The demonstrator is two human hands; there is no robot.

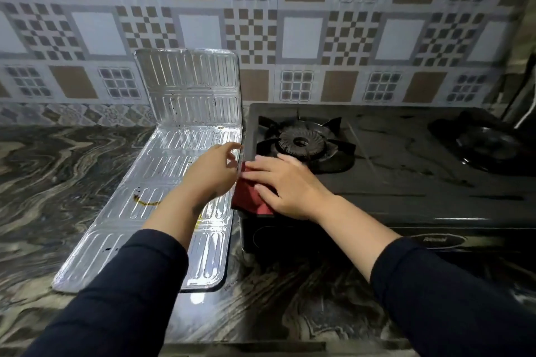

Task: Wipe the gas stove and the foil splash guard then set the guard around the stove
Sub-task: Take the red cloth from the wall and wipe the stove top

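A patterned tile wall (290,23) is standing behind a marbled dark countertop (58,177), and the head view is looking down on both. The black two-burner gas stove (406,177) is sitting at the right. The foil splash guard (174,159) is just beside its left edge, with one panel leaning up against the wall and the others lying flat on the counter. Brown stains are showing on the flat panels.

The right hand (287,185) is pressing a red cloth (249,197) onto the front left corner of the stove, with the fingers straight and a little spread. The left hand (213,172) is hovering at the guard's edge near the cloth, fingers loosely curled; I cannot tell if it is touching anything.

I judge that the stove wiping is in hand. The next move probably calls for sweeping the cloth around the left burner (301,142). No container is visible here.
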